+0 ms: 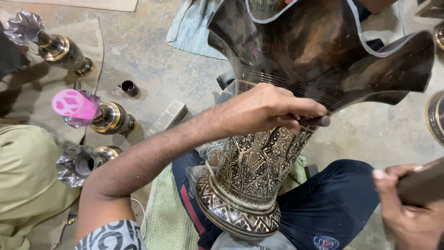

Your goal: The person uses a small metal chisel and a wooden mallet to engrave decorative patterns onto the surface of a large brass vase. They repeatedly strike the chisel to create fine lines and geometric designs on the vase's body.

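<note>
A tall dark metal vase (259, 162) with fine engraved patterns and a wide wavy flared mouth (323, 46) rests between my legs, base toward me. My left hand (268, 109) is shut on a thin metal engraving tool (319, 121), its tip pressed against the vase's neck just below the flare. At the lower right, my right hand (407, 208) grips a dark wooden mallet handle (423, 183), raised off the vase and apart from the tool.
Three smaller vases lie on the concrete floor at left (60, 46), (111, 118), (85, 162), one with a pink cup (74, 105) in its mouth. A small dark cup (128, 87), a stone block (167, 118), a blue cloth (189, 28) and a green cloth (166, 217) are nearby. Another person's green-clad leg (23, 185) sits at left.
</note>
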